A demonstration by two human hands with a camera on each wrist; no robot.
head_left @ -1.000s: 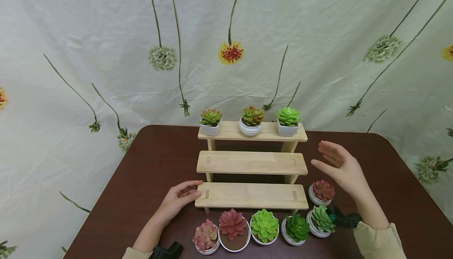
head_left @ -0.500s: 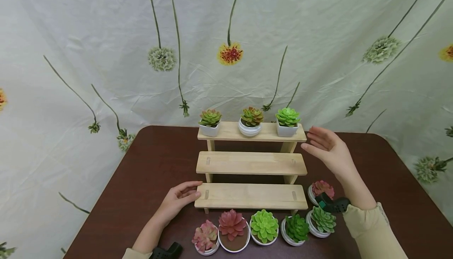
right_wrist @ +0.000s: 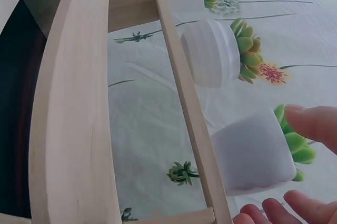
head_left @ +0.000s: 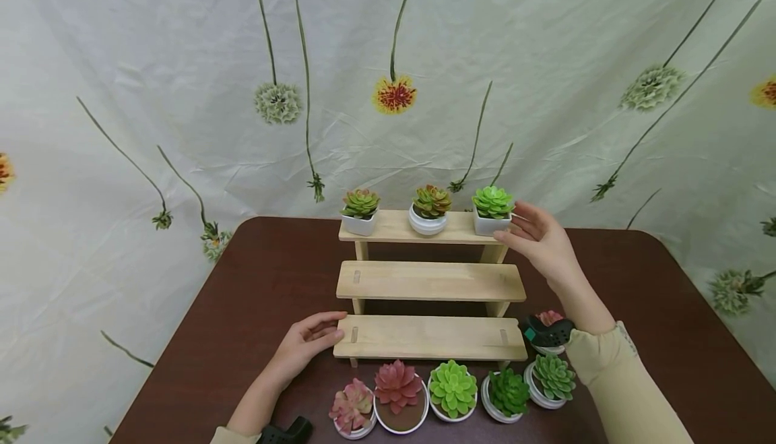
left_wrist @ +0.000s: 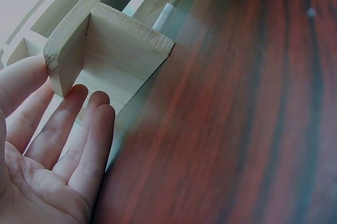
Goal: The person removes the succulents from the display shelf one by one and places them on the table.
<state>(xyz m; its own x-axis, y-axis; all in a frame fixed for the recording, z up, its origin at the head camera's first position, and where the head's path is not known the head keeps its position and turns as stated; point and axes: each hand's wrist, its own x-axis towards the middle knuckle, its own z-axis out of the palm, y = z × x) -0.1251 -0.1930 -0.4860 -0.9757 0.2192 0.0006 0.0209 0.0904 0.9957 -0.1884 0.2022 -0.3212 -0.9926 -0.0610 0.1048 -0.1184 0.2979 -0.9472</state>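
Observation:
A three-tier wooden stand (head_left: 430, 281) is in the middle of the head view. My left hand (head_left: 306, 343) touches the left end of its lowest shelf; in the left wrist view the thumb meets the plank's corner, and the other fingers lie fairly straight beside it. On the top shelf's right end sits a bright green succulent (head_left: 492, 201) in a white square pot (right_wrist: 254, 153). My right hand (head_left: 541, 242) is around this pot's right side, thumb in front and fingers beyond. In the right wrist view, gaps show between the lower fingers and the pot.
Two more potted succulents, one in a round white pot (head_left: 428, 220) and one in a square pot (head_left: 360, 223), share the top shelf. Several potted succulents, among them a red one (head_left: 398, 385), stand before and right of the stand on the dark table (head_left: 242, 282).
My right hand has moved left and away from me, from beside the stand to the green succulent's pot. The left hand has stayed at the lowest shelf's end.

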